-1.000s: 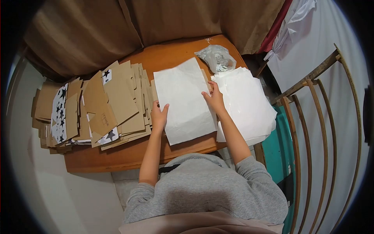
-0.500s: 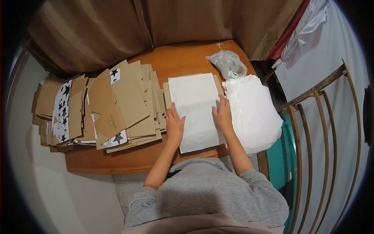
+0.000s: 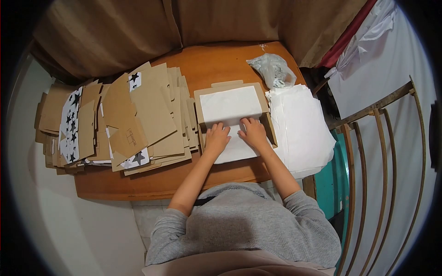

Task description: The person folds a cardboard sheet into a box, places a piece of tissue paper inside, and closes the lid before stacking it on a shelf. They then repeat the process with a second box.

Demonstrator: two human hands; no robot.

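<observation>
A white sheet of paper (image 3: 231,102) lies over an open brown cardboard box (image 3: 269,126), bent down into it along a crease in the middle. The far part rests across the box's back, and the near part hangs over the front side. My left hand (image 3: 217,139) presses on the paper inside the box, fingers apart and slightly bent. Beside it, my right hand (image 3: 254,133) pushes on the same fold with its fingers spread. Neither hand grasps anything. The paper hides the box's floor and front wall.
Flat cardboard pieces (image 3: 154,99), some with black-star paper, are piled on the left of the orange table (image 3: 207,62). A stack of white paper (image 3: 301,129) sits right of the box. Behind that stack lies a clear plastic bag (image 3: 275,71). A wooden rack (image 3: 375,133) stands at right.
Both hands have moved inward from the sheet's side edges to its middle. The paper, flat before, is now pushed down into the box, whose walls and back flap show.
</observation>
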